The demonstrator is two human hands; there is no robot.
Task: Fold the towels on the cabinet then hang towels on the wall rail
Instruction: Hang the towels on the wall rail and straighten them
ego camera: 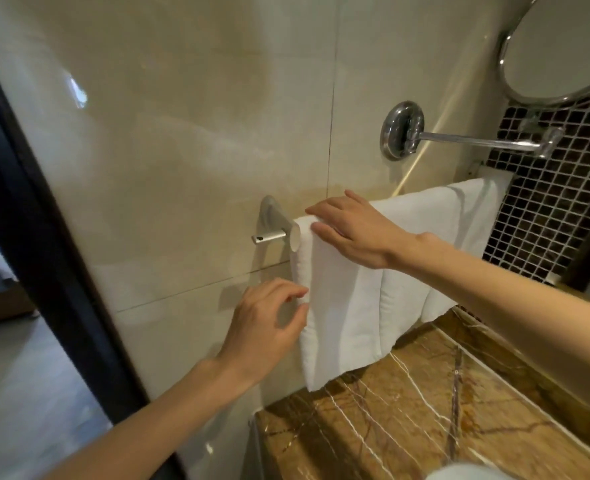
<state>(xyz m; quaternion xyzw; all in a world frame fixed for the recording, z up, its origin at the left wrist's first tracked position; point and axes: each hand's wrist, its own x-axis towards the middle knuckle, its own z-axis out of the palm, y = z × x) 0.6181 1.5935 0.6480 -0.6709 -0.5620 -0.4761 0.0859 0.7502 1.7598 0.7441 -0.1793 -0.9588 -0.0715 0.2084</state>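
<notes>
We press our right hand flat, fingers straight, on the white folded towel draped over the chrome wall rail; our left hand pinches its left edge.

A white towel hangs folded over the metal wall rail at its left end. Its lower edge reaches the brown marble surface. More white cloth covers the rail to the right.

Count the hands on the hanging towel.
2. The right hand lies flat on the towel where it drapes over the rail; the left hand pinches the towel's left edge lower down. No other hand shows.
</notes>
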